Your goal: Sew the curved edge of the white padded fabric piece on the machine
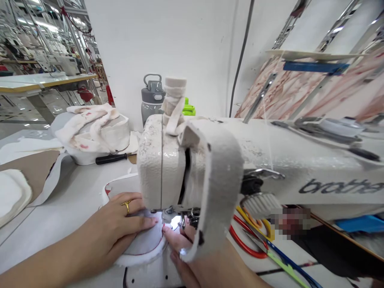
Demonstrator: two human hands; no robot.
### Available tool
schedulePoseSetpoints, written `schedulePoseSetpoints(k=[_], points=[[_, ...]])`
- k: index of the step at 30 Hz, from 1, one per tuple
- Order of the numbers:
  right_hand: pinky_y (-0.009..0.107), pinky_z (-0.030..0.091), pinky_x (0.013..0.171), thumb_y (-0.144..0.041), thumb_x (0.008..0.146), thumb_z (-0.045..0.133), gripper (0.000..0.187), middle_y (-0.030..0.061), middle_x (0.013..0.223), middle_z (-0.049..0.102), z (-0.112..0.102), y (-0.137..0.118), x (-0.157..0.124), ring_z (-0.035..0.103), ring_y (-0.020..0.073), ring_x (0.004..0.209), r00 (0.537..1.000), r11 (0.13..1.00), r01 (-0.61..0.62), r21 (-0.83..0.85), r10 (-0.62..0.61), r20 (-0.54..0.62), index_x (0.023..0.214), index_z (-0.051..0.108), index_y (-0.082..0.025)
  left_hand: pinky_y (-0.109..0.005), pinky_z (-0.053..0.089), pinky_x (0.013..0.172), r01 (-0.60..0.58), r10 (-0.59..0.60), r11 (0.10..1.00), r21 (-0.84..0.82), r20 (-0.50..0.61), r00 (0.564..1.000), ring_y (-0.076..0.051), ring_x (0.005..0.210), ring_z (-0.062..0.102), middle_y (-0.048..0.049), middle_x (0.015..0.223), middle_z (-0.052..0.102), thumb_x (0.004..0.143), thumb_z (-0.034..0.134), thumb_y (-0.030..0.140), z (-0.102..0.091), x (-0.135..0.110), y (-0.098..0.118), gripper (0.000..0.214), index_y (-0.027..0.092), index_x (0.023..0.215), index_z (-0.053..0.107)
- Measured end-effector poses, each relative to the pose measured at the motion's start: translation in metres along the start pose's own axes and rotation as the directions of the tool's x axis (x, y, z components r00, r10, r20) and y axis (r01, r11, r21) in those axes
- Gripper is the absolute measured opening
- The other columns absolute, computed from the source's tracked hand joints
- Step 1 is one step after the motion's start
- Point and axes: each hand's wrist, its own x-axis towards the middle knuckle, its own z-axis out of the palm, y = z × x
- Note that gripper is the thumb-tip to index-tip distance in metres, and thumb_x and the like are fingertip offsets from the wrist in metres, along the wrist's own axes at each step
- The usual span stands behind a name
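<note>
The left hand (115,224) lies flat and open on a padded fabric piece (144,244), fingers spread and pressing down, a gold ring on one finger; it grips nothing, only pins the piece to the table. The right hand (183,244) comes in from the near side, partly hidden behind a loop of fabric strap (216,188) hanging off the machine head; its fingertips rest on the right edge of the same piece, just beside the needle area, and how far it is curled I cannot tell.

The fabric piece is pale grey-white on top with a thick, fluffy white edge and a curved red line running near its rim. It sits on the white table (60,216) directly under the presser foot (168,214) of a cream sewing machine (270,160), lit by a small bright lamp there.

To the right of the hands lie red-handled scissors (247,244). Far left sits a heap of white fabric (90,128) with red marks, a black-handled tool (112,159) just near it. A grey water bottle (152,98) stands far behind the machine.
</note>
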Motion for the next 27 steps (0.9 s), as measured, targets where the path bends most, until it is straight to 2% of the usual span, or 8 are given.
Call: schedulePoseSetpoints(k=[5, 9, 12, 14, 17, 19, 22, 27], points=[[0.031, 0.049, 0.070, -0.032, 0.090, 0.058, 0.024, 0.0061, 0.083, 0.069, 0.001, 0.000, -0.001, 0.059, 0.0209, 0.075, 1.000, 1.000, 0.004, 0.009, -0.004, 0.005, 0.105, 0.075, -0.024, -0.030, 0.049, 0.095, -0.052, 0.055, 0.994, -0.097, 0.026, 0.998, -0.016, 0.108, 0.063, 0.0040, 0.114, 0.070, 0.095, 0.038, 0.019, -0.004, 0.004, -0.001, 0.042, 0.040, 0.117, 0.066], [0.030, 0.049, 0.069, -0.031, 0.090, 0.059, 0.019, 0.0065, 0.081, 0.068, 0.000, 0.001, -0.002, 0.059, 0.0214, 0.077, 1.000, 1.000, 0.015, 0.013, -0.016, 0.018, 0.090, 0.077, -0.024, -0.030, 0.050, 0.092, -0.068, 0.071, 0.996, -0.064, 0.042, 0.997, -0.017, 0.107, 0.064, 0.0022, 0.112, 0.071, 0.095, 0.039, 0.020, -0.001, 0.004, -0.004, 0.039, 0.038, 0.119, 0.064], [0.031, 0.050, 0.068, -0.031, 0.091, 0.058, 0.021, 0.0063, 0.085, 0.069, -0.002, 0.000, -0.001, 0.059, 0.0210, 0.077, 0.999, 1.000, 0.010, 0.017, -0.011, 0.042, 0.095, 0.077, -0.024, -0.030, 0.048, 0.096, -0.055, 0.056, 0.998, -0.013, 0.029, 0.998, -0.017, 0.111, 0.062, 0.0000, 0.104, 0.072, 0.095, 0.036, 0.018, -0.001, 0.003, -0.005, 0.039, 0.032, 0.119, 0.064], [0.031, 0.050, 0.069, -0.031, 0.091, 0.057, 0.021, 0.0060, 0.087, 0.070, -0.002, -0.001, -0.001, 0.060, 0.0211, 0.079, 0.999, 1.000, -0.005, 0.017, 0.004, 0.034, 0.095, 0.077, -0.024, -0.027, 0.048, 0.096, -0.135, 0.133, 0.990, 0.040, 0.055, 0.990, -0.016, 0.114, 0.061, 0.0001, 0.108, 0.072, 0.094, 0.041, 0.019, -0.003, 0.004, -0.009, 0.037, 0.031, 0.124, 0.061], [0.033, 0.051, 0.070, -0.032, 0.091, 0.058, 0.024, 0.0062, 0.086, 0.071, 0.000, -0.002, 0.000, 0.061, 0.0219, 0.081, 1.000, 0.999, -0.006, 0.035, 0.005, 0.022, 0.079, 0.077, -0.024, -0.024, 0.050, 0.094, -0.207, 0.196, 0.974, 0.089, 0.115, 0.974, -0.016, 0.117, 0.060, 0.0004, 0.122, 0.068, 0.092, 0.050, 0.022, -0.003, 0.005, -0.018, 0.044, 0.033, 0.134, 0.054], [0.033, 0.051, 0.070, -0.030, 0.089, 0.058, 0.027, 0.0071, 0.087, 0.072, 0.001, -0.001, 0.001, 0.061, 0.0221, 0.079, 0.999, 0.998, -0.014, 0.054, 0.012, 0.031, 0.069, 0.075, -0.023, -0.026, 0.052, 0.092, -0.175, 0.164, 0.982, 0.075, 0.135, 0.977, -0.016, 0.116, 0.061, 0.0023, 0.126, 0.067, 0.092, 0.051, 0.020, -0.002, 0.005, -0.022, 0.048, 0.037, 0.137, 0.051], [0.034, 0.053, 0.070, -0.027, 0.087, 0.059, 0.027, 0.0085, 0.090, 0.073, -0.001, 0.000, 0.003, 0.062, 0.0230, 0.078, 0.998, 0.998, -0.034, 0.060, 0.030, 0.058, 0.066, 0.075, -0.022, -0.028, 0.053, 0.088, -0.148, 0.140, 0.988, 0.048, 0.151, 0.979, -0.017, 0.110, 0.063, 0.0039, 0.126, 0.066, 0.091, 0.049, 0.018, -0.002, 0.004, -0.017, 0.050, 0.039, 0.136, 0.051], [0.035, 0.054, 0.070, -0.026, 0.087, 0.058, 0.027, 0.0098, 0.091, 0.074, -0.006, 0.001, 0.005, 0.063, 0.0241, 0.078, 0.995, 0.998, -0.008, 0.061, 0.002, 0.104, 0.068, 0.076, -0.021, -0.035, 0.048, 0.095, 0.040, -0.043, 0.999, 0.023, 0.156, 0.987, -0.021, 0.114, 0.058, -0.0024, 0.115, 0.067, 0.096, 0.030, 0.016, -0.010, 0.006, 0.004, 0.043, 0.032, 0.117, 0.064]])
